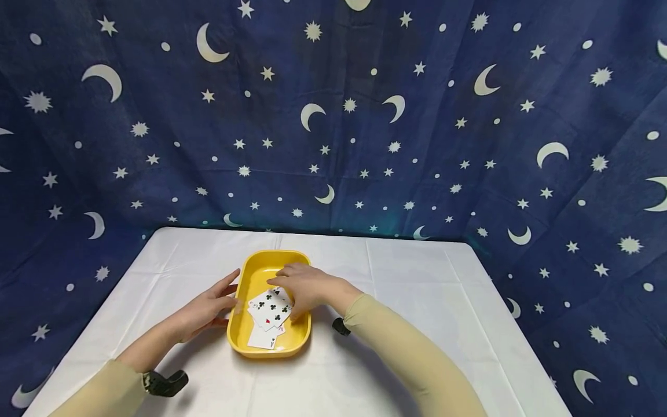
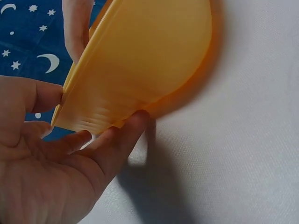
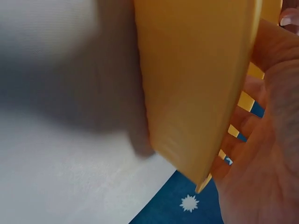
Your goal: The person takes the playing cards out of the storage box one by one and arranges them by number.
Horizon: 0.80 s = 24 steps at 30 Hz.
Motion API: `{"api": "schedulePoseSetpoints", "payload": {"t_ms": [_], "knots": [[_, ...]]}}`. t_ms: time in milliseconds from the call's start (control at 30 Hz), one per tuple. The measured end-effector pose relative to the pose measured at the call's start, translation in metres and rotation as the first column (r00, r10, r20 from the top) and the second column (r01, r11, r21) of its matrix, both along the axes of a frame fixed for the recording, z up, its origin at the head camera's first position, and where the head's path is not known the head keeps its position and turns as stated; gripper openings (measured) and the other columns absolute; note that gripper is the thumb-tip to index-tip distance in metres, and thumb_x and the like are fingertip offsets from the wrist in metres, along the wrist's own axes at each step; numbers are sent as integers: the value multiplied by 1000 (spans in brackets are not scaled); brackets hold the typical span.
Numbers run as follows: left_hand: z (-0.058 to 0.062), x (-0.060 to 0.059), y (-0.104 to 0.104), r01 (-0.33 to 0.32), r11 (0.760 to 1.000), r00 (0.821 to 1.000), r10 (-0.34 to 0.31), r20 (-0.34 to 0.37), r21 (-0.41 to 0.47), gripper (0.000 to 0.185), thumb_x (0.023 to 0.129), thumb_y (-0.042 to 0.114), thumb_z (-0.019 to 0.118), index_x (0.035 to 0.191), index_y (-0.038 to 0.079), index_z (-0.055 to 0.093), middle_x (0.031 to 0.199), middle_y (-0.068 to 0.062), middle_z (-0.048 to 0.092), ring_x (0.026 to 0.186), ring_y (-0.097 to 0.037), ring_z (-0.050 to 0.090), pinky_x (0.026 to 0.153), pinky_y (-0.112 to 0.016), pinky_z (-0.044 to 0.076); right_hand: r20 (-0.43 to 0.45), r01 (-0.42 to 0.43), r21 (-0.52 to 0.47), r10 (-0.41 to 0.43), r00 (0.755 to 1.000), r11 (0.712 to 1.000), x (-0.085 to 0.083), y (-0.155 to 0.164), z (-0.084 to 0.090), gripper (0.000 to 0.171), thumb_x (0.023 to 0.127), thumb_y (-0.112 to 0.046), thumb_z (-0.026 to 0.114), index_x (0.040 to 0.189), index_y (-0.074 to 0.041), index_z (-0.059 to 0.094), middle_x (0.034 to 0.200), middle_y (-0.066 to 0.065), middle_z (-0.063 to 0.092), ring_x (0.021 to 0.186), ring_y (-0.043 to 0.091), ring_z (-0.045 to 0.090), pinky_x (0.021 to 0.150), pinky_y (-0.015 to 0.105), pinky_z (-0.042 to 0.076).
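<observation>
A deep yellow tray (image 1: 270,352) stands on the table, with several loose playing cards (image 1: 268,307) overlapping inside it; the top one shows black clubs and a red diamond shows just below. My left hand (image 1: 205,307) holds the tray's left wall. In the left wrist view, its fingers (image 2: 133,123) lie along the outer wall while one digit reaches over the rim. Over the right rim, my right hand (image 1: 304,286) reaches into the tray, spread around the upper and right edges of the cards. Its fingertips are mostly hidden behind the wall in the right wrist view.
A white cloth (image 1: 417,289) covers the table. Behind it hangs a dark blue curtain (image 1: 333,156) with moons and stars. Dark wrist-worn devices sit below the left wrist (image 1: 165,383) and the right wrist (image 1: 341,326).
</observation>
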<state>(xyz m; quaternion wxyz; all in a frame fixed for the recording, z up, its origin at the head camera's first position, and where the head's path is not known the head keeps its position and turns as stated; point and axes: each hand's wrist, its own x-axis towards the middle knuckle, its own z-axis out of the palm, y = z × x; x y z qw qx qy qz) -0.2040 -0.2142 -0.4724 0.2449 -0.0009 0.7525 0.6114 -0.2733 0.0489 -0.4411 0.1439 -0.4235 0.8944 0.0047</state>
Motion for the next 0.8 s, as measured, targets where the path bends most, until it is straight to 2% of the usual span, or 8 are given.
{"api": "schedulePoseSetpoints", "payload": {"t_ms": [233, 400, 633, 800], "knots": [[2, -1, 1, 14, 1000, 1000, -14, -6, 25, 81, 103, 15, 55, 167, 23, 7, 166, -25, 17, 130, -38, 51, 93, -47, 55, 10, 11, 64, -12, 1000, 998, -2, -13, 0, 93, 74, -41, 91, 155, -36, 44, 155, -8, 41, 144, 17, 32, 121, 37, 20], [2, 1, 1, 1, 1000, 1000, -1, 6, 12, 79, 103, 16, 54, 167, 21, 8, 164, -26, 21, 129, -38, 52, 93, -47, 55, 16, -25, 94, 24, 1000, 995, -3, -21, -6, 95, 75, -36, 91, 156, -35, 42, 158, -9, 39, 146, 17, 30, 122, 35, 18], [0, 1, 0, -1, 1000, 1000, 1, 18, 15, 78, 104, 17, 54, 167, 20, 7, 164, -26, 22, 133, -41, 48, 95, -48, 54, 42, -51, 97, 48, 998, 994, -3, -26, -15, 97, 77, -30, 88, 159, -33, 37, 157, -17, 38, 146, 13, 29, 121, 32, 20], [-1, 0, 0, -2, 1000, 1000, 1, 18, 9, 78, 103, 17, 54, 167, 19, 8, 163, -25, 24, 132, -39, 50, 95, -47, 54, 47, -45, 82, 42, 998, 996, -4, -26, -18, 95, 77, -29, 88, 158, -32, 38, 154, -17, 42, 144, 12, 31, 121, 30, 21]]}}
